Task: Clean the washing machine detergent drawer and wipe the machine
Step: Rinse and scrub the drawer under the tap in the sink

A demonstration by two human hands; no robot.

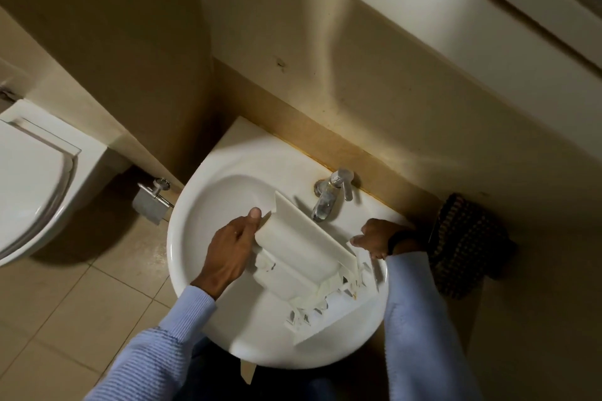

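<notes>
The white plastic detergent drawer [303,257] lies tilted across the white basin [208,205], its front panel toward the tap and its open compartments toward me. My left hand [229,251] grips the drawer's left end, thumb on top near the front panel. My right hand [379,238] holds the drawer's right edge with curled fingers, close to the basin rim. The chrome tap [329,197] stands just behind the drawer; no water is visible running.
A dark checked cloth [465,244] hangs on the wall right of the basin. A toilet [32,179] stands at left, with a metal paper holder [151,202] on the wall between. Beige floor tiles lie below.
</notes>
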